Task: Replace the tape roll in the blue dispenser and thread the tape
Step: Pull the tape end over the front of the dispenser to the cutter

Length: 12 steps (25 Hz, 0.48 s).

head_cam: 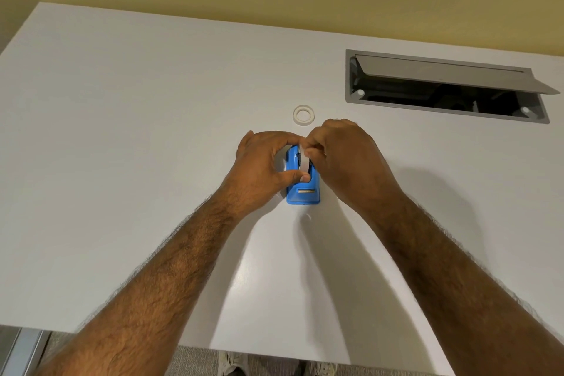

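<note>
Roll (304,159) seated in our blue dispenser (303,189), left hand (263,159) clamping it, right hand (341,152) pinching tape; threading to the cutter remains, spare ring (304,115) aside.

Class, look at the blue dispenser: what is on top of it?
A strip of tape runs along the top of the blue dispenser, with the left hand and right hand gripping over it. The roll seat beneath their fingers is covered.

An office: white desk (122,131) with a flip-lid cable hatch (442,85).
</note>
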{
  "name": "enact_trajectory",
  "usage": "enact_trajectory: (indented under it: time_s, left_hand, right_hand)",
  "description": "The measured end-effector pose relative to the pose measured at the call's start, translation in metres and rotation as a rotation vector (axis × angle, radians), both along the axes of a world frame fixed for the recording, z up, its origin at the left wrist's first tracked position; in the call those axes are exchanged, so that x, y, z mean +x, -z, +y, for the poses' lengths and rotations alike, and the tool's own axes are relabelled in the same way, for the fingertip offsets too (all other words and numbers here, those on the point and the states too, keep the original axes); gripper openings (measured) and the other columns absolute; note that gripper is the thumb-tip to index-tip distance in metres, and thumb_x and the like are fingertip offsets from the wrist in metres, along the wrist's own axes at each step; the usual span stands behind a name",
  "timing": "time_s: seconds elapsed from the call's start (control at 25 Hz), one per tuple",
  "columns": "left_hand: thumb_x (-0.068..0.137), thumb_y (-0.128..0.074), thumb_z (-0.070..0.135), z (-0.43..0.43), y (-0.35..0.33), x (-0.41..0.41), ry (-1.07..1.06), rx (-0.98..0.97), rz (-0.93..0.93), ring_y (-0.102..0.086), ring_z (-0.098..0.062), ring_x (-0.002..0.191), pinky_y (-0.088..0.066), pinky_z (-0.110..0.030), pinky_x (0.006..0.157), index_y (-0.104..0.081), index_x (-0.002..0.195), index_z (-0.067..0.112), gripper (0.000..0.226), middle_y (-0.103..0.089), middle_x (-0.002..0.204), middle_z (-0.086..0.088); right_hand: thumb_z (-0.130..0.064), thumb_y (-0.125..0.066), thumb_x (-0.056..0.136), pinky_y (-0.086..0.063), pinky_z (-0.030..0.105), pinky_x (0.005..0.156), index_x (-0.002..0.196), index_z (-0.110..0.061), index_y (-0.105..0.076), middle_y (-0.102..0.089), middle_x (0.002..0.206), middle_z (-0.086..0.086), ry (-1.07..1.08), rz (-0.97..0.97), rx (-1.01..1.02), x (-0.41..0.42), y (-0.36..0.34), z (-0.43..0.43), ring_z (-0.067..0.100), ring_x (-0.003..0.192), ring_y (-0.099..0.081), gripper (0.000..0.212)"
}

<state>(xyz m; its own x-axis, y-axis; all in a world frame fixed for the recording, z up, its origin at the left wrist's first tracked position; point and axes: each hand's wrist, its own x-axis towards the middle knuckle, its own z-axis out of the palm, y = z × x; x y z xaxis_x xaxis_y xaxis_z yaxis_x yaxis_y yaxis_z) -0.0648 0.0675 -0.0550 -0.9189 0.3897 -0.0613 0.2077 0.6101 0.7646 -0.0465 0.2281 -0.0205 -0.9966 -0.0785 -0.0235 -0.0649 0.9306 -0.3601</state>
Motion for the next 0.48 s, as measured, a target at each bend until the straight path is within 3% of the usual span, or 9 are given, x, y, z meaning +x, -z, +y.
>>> enact_trajectory:
  time_s: [0.24,0.36,0.48]
  left_hand:
    - [0.078,-0.085,0.038,-0.0006,-0.0003,-0.0003,0.019,-0.012,0.026,-0.054,-0.008,0.116,-0.027,-0.053,0.117,-0.068,0.124,0.026,0.050,-0.069,0.126,0.010]
    - [0.078,-0.085,0.037,-0.0014,-0.0002,-0.0009,0.023,-0.009,0.032,-0.055,-0.010,0.118,-0.027,-0.054,0.117,-0.069,0.123,0.026,0.049,-0.070,0.124,0.010]
    - [0.075,-0.087,0.039,-0.0021,0.0004,0.0001,0.014,0.012,0.027,-0.050,-0.006,0.113,-0.029,-0.054,0.116,-0.068,0.124,0.029,0.053,-0.069,0.125,0.012]
  right_hand:
    - [-0.020,-0.068,0.080,-0.050,0.037,0.072,0.089,-0.004,-0.063,-0.058,0.077,0.011,0.003,0.087,0.042,0.0010,0.0004,-0.0070,0.019,0.071,-0.046,0.020]
    - [-0.016,-0.066,0.079,-0.047,0.035,0.068,0.084,-0.002,-0.061,-0.049,0.072,0.006,0.025,0.096,0.009,0.0009,0.0031,-0.0086,0.020,0.068,-0.047,0.017]
    - [-0.009,-0.058,0.083,-0.043,0.024,0.062,0.081,-0.005,-0.061,-0.061,0.074,0.009,0.135,0.124,-0.152,0.0011,0.0046,-0.0021,0.017,0.066,-0.051,0.006]
